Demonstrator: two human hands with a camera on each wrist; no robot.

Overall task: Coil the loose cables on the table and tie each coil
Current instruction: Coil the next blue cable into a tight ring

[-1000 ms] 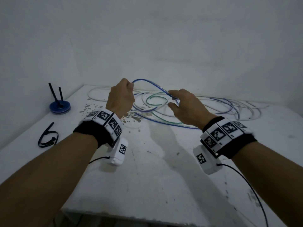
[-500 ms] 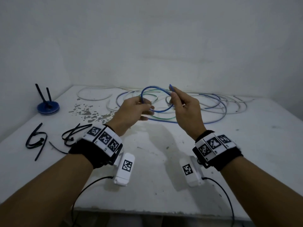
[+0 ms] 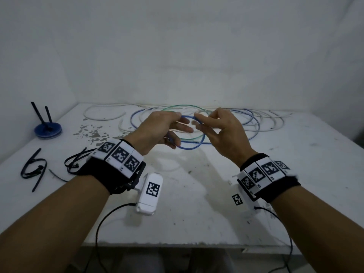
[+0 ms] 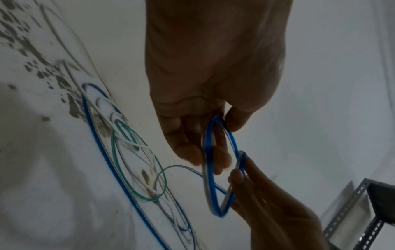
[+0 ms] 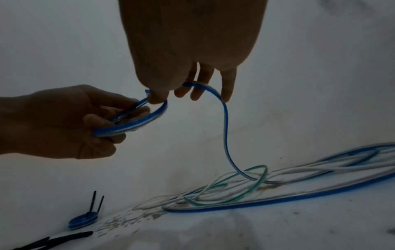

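Blue cable [image 3: 188, 147] is wound into a small loop held above the table [image 3: 197, 194], the left hand [image 3: 157, 131] curled round one side, the right hand [image 3: 222, 133] pinching the other. Its tail drops to the loose cables [image 3: 246, 123] behind. Black ties [image 3: 33, 168] lie left. Only the right wrist view shows what seems the cable's cut end [image 5: 147, 91] by the thumb.
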